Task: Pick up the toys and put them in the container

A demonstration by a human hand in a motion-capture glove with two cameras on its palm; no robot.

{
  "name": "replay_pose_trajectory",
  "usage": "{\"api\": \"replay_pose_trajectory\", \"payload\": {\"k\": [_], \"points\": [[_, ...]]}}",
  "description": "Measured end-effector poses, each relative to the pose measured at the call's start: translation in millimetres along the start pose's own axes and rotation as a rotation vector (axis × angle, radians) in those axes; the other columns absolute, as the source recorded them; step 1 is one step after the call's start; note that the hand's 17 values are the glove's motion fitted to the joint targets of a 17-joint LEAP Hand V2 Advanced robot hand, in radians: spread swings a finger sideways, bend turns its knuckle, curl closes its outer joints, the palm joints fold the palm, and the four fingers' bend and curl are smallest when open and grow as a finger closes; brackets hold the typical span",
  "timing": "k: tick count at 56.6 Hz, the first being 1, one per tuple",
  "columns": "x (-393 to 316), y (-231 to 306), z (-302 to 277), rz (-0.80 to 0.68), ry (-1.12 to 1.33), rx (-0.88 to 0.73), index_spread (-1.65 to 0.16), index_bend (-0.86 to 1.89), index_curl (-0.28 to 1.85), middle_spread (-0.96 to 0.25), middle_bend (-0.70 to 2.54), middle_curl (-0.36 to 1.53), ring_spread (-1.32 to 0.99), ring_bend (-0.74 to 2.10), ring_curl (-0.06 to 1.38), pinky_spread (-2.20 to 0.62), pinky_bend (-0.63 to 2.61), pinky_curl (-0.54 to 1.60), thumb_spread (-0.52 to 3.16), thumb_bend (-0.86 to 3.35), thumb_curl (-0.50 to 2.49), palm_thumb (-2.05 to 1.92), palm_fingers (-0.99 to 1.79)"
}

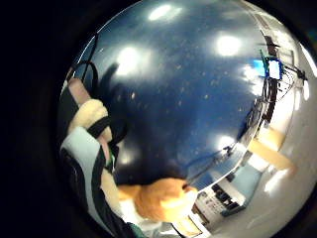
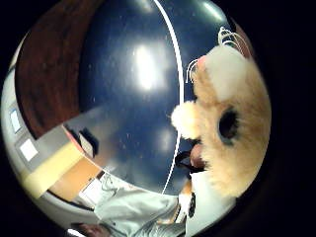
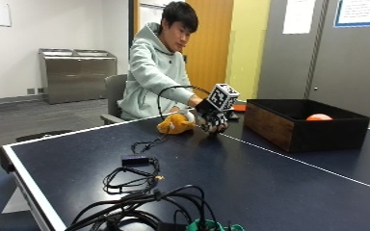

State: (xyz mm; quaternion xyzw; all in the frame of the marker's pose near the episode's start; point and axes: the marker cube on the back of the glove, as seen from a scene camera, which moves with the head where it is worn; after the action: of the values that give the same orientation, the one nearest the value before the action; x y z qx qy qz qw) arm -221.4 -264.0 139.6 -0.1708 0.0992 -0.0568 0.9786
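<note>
Cables nearest, hand and toy mid-desk beside the box

Black cables (image 3: 140, 202) sprawl on the dark blue desk (image 3: 256, 187) well short of the black container (image 3: 303, 122), which holds an orange item (image 3: 318, 117). Just beside the container, the gloved right hand (image 3: 212, 118) has its fingers curled round an orange plush toy (image 3: 174, 124), held close to the palm above the desk.

- The blue table (image 3: 249, 183) is bare between the gloved hand (image 3: 212, 118) and the dark box (image 3: 303, 125).
- The box's top is open.
- Black cables (image 3: 137, 192) lie near the table's front edge.
</note>
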Motion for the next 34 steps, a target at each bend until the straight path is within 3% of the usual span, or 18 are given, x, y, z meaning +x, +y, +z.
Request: {"api": "replay_pose_trajectory", "payload": {"k": [12, 17, 21, 29, 31, 34], "points": [[-12.5, 42.1, -42.4, -0.049, 0.044, -0.011, -0.32, 0.17, 0.22, -0.25, 0.59, 0.49, -0.40, 0.95, 0.46, -0.39, 1.08, 0.41, 0.78, 0.09, 0.71, 0.72, 0.98], [-14.9, 61.4, -70.1, -0.203, 0.152, 0.012, -0.33, 0.17, 0.22, -0.26, 0.59, 0.51, -0.40, 0.95, 0.47, -0.39, 1.07, 0.41, 0.73, 0.07, 0.74, 0.73, 0.98], [-41.7, 78.6, -95.2, -0.115, 0.145, 0.049, -0.33, 0.17, 0.22, -0.27, 0.58, 0.52, -0.41, 0.95, 0.47, -0.39, 1.07, 0.41, 0.70, 0.06, 0.77, 0.74, 0.98], [-61.3, 91.6, -155.9, -0.117, 0.134, 0.130, -0.34, 0.17, 0.23, -0.27, 0.57, 0.55, -0.41, 0.94, 0.48, -0.39, 1.07, 0.42, 0.65, 0.04, 0.81, 0.75, 0.99], [-73.7, 98.6, -172.1, -0.170, 0.121, 0.157, -0.34, 0.18, 0.23, -0.28, 0.56, 0.56, -0.41, 0.94, 0.48, -0.39, 1.06, 0.42, 0.64, 0.03, 0.82, 0.75, 0.99], [-88.5, 110.6, -192.5, -0.373, 0.094, 0.194, -0.34, 0.17, 0.23, -0.28, 0.56, 0.57, -0.41, 0.94, 0.48, -0.40, 1.06, 0.42, 0.63, 0.02, 0.83, 0.75, 0.99]]}}
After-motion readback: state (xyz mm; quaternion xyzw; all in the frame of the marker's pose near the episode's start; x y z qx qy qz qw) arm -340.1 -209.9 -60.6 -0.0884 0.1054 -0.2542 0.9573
